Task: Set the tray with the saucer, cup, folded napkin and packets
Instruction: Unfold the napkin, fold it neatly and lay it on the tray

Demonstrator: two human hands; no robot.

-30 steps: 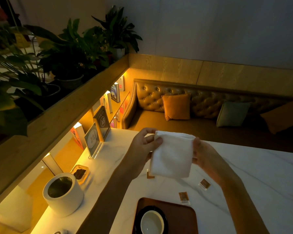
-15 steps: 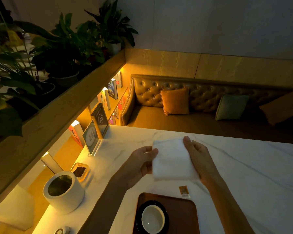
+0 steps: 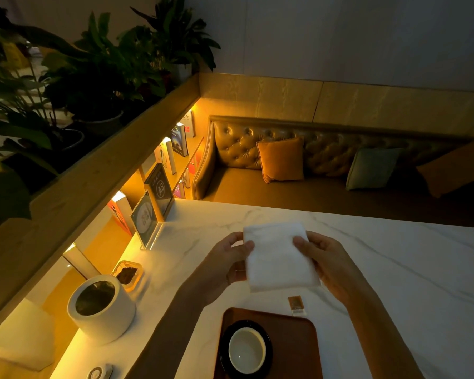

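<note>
- Your left hand (image 3: pixel 225 265) and right hand (image 3: pixel 330 265) pinch the folded napkin (image 3: pixel 278 258) by its side edges above the counter (image 3: pixel 394 269).
- Below your hands, the cup (image 3: pixel 246 350) sits on the saucer (image 3: pixel 225 340) in the tray (image 3: pixel 293 346).
- One packet (image 3: pixel 296 305) lies under your right hand, just beyond the tray.

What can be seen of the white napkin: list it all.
The napkin is white, soft and cloth-like, folded into a plump rectangle with no print. It is held slightly tilted above the table, beyond the tray. The left hand pinches its left edge and the right hand its right edge; nothing else seems to touch it.
</note>
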